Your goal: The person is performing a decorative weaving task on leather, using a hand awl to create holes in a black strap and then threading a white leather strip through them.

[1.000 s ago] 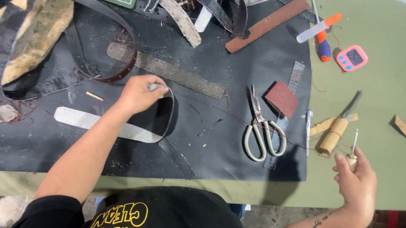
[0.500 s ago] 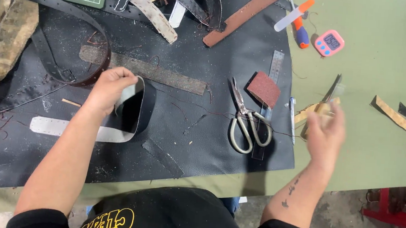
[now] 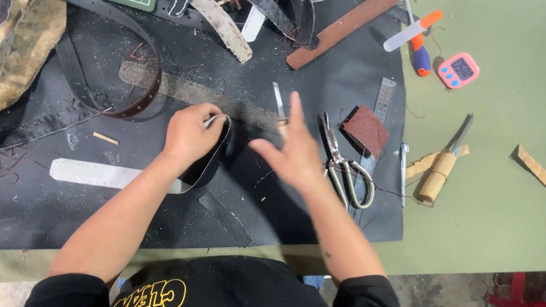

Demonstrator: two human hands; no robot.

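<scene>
The left hand (image 3: 189,134) is pinching the bent end of a strap (image 3: 210,161), fingers closed on it. The strap is lying on a black mat (image 3: 295,201) on the green counter (image 3: 496,210), just left of the scissors (image 3: 343,165). The right hand (image 3: 293,150) is hovering between the strap and the scissors, fingers spread apart. A small blade (image 3: 279,103) is sticking up behind that hand; I cannot tell if the hand is holding it.

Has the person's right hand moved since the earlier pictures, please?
Yes. The right hand has swung leftward, from beyond the scissors near the wooden-handled tool to the scissors' left, over the black sheet.
</scene>
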